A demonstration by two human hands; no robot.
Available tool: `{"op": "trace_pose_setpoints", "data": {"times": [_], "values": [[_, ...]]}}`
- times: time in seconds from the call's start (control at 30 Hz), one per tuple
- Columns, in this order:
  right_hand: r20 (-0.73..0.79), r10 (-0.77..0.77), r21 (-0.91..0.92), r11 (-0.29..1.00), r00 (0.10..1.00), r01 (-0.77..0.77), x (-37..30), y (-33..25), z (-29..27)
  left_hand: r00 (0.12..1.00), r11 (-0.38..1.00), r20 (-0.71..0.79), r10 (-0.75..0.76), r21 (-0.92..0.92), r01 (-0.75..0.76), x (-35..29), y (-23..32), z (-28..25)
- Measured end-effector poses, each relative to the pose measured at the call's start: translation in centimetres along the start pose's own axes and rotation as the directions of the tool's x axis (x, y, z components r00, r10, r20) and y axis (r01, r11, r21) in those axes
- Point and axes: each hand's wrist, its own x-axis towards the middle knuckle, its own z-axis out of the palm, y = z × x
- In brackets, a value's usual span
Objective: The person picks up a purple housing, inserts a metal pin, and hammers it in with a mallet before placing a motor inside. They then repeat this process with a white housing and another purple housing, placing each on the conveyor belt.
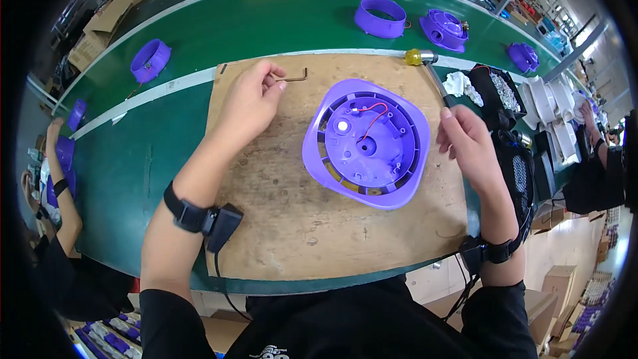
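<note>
A purple plastic housing (365,143), square with rounded corners, lies on the brown board in front of me. Inside its round recess are screw posts, a central hole and a thin red wire (377,112). To its upper left, my left hand (256,96) pinches one end of a small L-shaped hex key (297,78) between thumb and fingers. My right hand (468,143) hovers off the housing's right side with loosely curled fingers apart, nothing visible in them. Just beyond it lies a mallet (421,57) with a yellow-and-metal head, its dark grip pointing toward my right hand.
The brown board (279,239) rests on a green bench (119,193). Beyond a pale rail, a green belt (266,20) carries purple rings (381,17) and housings (444,30). White crumpled material (463,88) and a black bin of small parts (503,91) stand right. Other people work at both sides.
</note>
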Motion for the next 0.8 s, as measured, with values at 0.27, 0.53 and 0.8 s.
{"op": "trace_pose_setpoints", "data": {"times": [0.27, 0.53, 0.8], "values": [[-0.254, -0.225, -0.622, 0.783, 0.941, 0.019, 1.1, 4.2, -4.3, 0.989, 0.881, 0.145, 0.01, 0.467, -0.077, 4.0, -0.9, 2.5], [-0.229, -0.254, -0.795, 0.605, 0.94, -0.03, 1.5, 7.1, -3.7, 0.981, 0.854, -0.178, 0.074, -0.498, -0.154, 4.4, 7.4, -0.1], [-0.212, -0.226, -0.802, 0.596, 0.951, -0.037, 2.5, 7.2, -2.7, 0.98, 0.551, 0.081, 0.184, -0.834, -0.035, -0.6, 13.9, 0.0]]}}
